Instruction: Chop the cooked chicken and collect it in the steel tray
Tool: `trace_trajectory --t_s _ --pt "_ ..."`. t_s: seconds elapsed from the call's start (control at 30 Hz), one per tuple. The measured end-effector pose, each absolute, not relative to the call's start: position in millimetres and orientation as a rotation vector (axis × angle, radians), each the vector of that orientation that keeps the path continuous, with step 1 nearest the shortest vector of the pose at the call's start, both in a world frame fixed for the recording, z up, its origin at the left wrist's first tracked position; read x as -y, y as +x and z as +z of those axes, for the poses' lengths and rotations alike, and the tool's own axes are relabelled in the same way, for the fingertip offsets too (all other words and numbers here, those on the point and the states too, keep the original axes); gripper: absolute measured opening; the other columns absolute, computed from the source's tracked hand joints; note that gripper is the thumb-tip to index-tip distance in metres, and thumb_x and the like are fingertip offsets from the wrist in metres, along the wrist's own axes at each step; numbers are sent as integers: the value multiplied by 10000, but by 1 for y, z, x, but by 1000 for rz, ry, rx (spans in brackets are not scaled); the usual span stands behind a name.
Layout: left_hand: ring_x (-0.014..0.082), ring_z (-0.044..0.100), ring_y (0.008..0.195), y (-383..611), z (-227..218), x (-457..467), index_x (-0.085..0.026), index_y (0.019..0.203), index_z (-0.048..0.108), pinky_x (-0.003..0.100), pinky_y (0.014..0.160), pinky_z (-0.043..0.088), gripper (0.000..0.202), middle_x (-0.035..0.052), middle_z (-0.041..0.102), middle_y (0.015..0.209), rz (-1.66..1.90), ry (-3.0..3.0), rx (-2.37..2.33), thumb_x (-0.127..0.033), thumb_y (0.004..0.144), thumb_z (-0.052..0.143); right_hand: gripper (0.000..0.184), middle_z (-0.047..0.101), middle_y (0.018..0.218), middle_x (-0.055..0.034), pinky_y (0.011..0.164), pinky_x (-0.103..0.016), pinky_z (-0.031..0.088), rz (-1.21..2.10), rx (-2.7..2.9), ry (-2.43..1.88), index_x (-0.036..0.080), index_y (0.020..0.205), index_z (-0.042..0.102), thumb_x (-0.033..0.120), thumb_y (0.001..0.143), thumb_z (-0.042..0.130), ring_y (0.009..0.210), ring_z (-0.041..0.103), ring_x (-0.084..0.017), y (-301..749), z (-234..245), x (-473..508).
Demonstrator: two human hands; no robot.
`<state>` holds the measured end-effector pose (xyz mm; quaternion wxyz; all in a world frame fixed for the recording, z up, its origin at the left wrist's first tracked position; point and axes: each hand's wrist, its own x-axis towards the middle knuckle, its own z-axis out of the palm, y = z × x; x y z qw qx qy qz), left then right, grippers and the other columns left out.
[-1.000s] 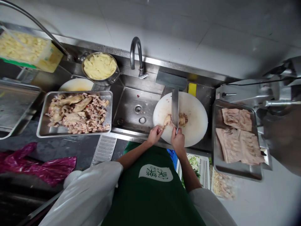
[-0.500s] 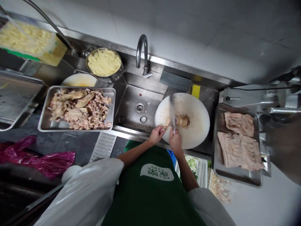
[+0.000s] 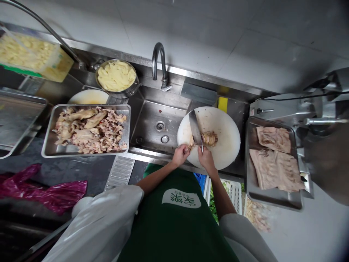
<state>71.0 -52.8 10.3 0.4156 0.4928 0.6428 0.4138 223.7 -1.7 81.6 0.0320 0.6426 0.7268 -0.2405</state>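
Observation:
A round white cutting board lies over the right part of the steel sink. On it sits a piece of cooked chicken, partly chopped. My right hand is closed on the handle of a cleaver, whose blade slants up and left over the board beside the meat. My left hand pinches the near end of the chicken piece at the board's left edge, fingers closed on it.
A steel tray of chopped chicken sits left of the sink basin and tap. A bowl of sliced potato stands behind. Another tray with raw meat slabs lies right. A purple bag lies at left.
The cleaver has come down on the chicken and its blade now tilts to the left. My left hand stays on the meat's end.

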Motion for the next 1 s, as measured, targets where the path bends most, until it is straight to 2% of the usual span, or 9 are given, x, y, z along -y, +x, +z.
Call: trace_trajectory --t_s 0.13,0.33,0.47,0.57,0.7,0.77,0.83,0.93,1.0 --pt "101 464 623 73 7 53 -174 859 563 212 631 399 78 -41 476 714 1119 1218 -1571 -220 829 616 385 737 985 -185 765 -302 431 -774 -2272 1913 112 1068 670 379 1055 393 926 690 -270 227 97 -10" --pt "95 464 602 71 3 54 -171 864 572 210 610 400 72 -39 480 715 1173 1192 -1565 -220 859 625 429 735 953 -194 765 -343 457 -685 -2344 1888 103 1130 651 404 1048 357 874 692 -299 218 93 -4" --pt "96 505 638 68 8 48 -174 929 626 230 662 440 76 19 586 922 1127 1324 -1645 -245 902 625 419 732 903 -198 740 -350 475 -736 -2281 1993 111 1058 654 403 1039 353 842 698 -298 213 68 5" --pt "105 530 666 67 9 44 -180 917 639 240 700 449 72 29 611 955 1079 1425 -1633 -237 930 598 417 724 872 -176 721 -350 495 -967 -2292 2079 145 1001 649 453 1023 369 828 697 -288 225 55 -2" --pt "106 526 664 69 5 42 -172 873 621 233 690 434 66 15 602 886 1080 1456 -1610 -211 919 594 506 616 604 -45 544 -321 480 -1505 -2072 2034 184 976 617 628 984 376 531 604 -215 250 60 -29" --pt "103 521 660 71 4 42 -169 867 618 230 683 426 70 11 596 870 1083 1459 -1598 -210 917 590 523 576 559 -21 510 -310 463 -1589 -1999 1974 185 972 614 662 968 399 459 553 -187 253 70 -39" --pt "101 519 663 72 4 42 -168 871 618 229 683 422 71 13 597 874 1091 1444 -1598 -214 914 587 475 633 638 -74 583 -333 490 -1408 -2124 1963 171 977 631 603 981 432 549 615 -214 246 78 -38" --pt "103 500 656 73 5 41 -168 860 610 226 660 404 83 5 582 830 1115 1374 -1623 -230 908 583 407 707 838 -180 749 -391 506 -969 -2343 1974 133 1071 644 469 1008 422 799 692 -302 225 77 -19" --pt "104 475 638 73 4 40 -170 837 596 223 634 382 97 -12 549 764 1138 1310 -1637 -242 901 583 418 712 864 -198 784 -408 506 -881 -2341 2024 123 1075 638 457 1013 395 851 697 -324 215 67 -2"
